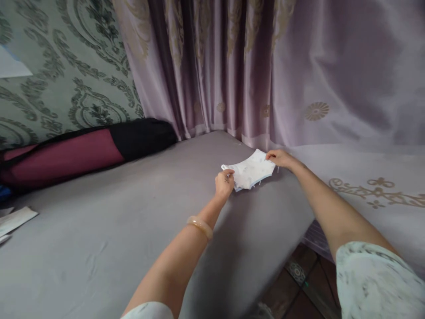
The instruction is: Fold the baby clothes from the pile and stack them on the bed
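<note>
A small white piece of cloth (253, 170), faintly patterned and with a pale blue lower edge, is stretched between my two hands near the far corner of the grey covered surface. Loose threads or thin strips hang from its lower and right edges. My left hand (225, 181) pinches its left end; a bangle circles that wrist. At the upper right corner, the fingers of my right hand (279, 157) are closed on the cloth. Whether the cloth rests on the surface or is held just above it, I cannot tell.
A long maroon and black bag (86, 153) lies along the patterned wall at left. White papers (16, 220) sit at the left edge. Purple curtains (212, 66) hang behind the grey surface (133, 230). Dark floor tiles (295, 288) show below its right edge.
</note>
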### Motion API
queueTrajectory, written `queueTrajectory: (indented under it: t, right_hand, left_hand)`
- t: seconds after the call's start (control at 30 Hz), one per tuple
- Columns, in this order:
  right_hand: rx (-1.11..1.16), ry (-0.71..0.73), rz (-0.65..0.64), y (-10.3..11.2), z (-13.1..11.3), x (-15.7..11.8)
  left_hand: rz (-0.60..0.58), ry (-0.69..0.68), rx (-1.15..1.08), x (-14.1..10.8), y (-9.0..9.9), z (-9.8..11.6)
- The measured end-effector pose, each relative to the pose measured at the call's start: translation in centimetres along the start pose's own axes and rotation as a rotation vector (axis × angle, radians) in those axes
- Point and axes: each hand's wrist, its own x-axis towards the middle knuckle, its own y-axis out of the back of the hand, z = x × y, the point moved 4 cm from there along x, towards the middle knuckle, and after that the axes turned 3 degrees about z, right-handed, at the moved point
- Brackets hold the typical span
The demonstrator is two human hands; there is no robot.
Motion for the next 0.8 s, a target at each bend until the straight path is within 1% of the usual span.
queueTrajectory:
  t: [0.1, 0.2, 0.3, 0.43, 0.6, 0.8]
  right_hand:
    - [-0.103, -0.013, -0.057, -0.1, 0.7, 0.7]
    - [-0.222, -0.018, 0.014, 0.0, 0.5, 0.7]
    - [-0.321, -0.012, 0.062, -0.1, -0.1, 0.3]
    - [-0.407, -0.037, 0.105, -0.7, -0.6, -0.2]
    - [-0.465, -0.046, 0.121, -1.1, -0.6, 0.1]
    - [-0.45, -0.07, 0.099, -1.9, -0.2, 0.2]
  left_hand:
    - [-0.037, 0.054, -0.112, 0.6, -2.1, -0.4]
    - [-0.124, 0.129, -0.256, 0.6, -3.7, -0.8]
    - [-0.202, 0.205, -0.369, 0.2, -4.5, -0.5]
    - [-0.234, 0.261, -0.429, -0.4, -4.6, 0.0]
    - [-0.282, 0.307, -0.497, -0.8, -4.5, 0.2]
    - [-0.258, 0.327, -0.534, -1.3, -4.7, -0.3]
